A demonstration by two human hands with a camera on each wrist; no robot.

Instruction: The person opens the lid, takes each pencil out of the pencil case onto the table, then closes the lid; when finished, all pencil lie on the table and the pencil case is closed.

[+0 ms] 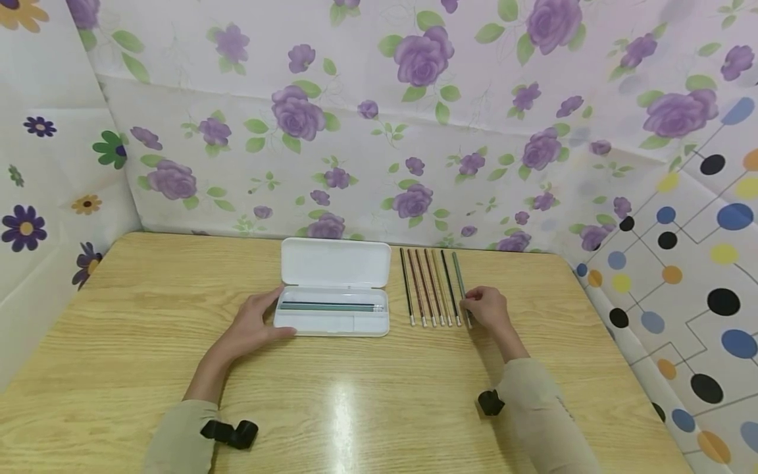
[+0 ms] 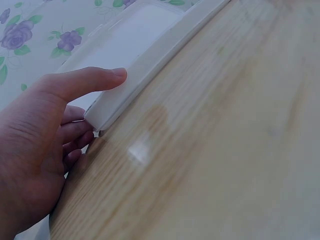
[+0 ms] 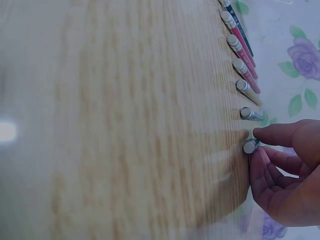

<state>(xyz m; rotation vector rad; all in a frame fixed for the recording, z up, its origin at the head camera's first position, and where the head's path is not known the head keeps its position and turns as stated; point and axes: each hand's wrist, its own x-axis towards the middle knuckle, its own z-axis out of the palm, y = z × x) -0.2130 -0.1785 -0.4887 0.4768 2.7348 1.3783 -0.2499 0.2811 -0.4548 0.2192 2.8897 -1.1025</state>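
An open white pencil case [image 1: 335, 263] lies on the table, its lid folded back. Two or so pencils [image 1: 326, 307], dark and green with white ends, are in its rear compartment. My left hand [image 1: 249, 326] holds the case's left end, thumb on the front edge [image 2: 120, 90] and the other fingers round the side. To the right, my right hand [image 1: 488, 308] has thumb and fingertips on either side of a green pencil [image 1: 457, 270], the rightmost of a row. Its white eraser end [image 3: 249, 147] shows between the fingers in the right wrist view.
Several more pencils [image 1: 428, 286], black, reddish and yellow, lie side by side between the case and my right hand, eraser ends towards me. The wooden table [image 1: 296, 401] meets a flowered cloth [image 1: 367, 164] at the back and a dotted cloth [image 1: 699, 296] at right.
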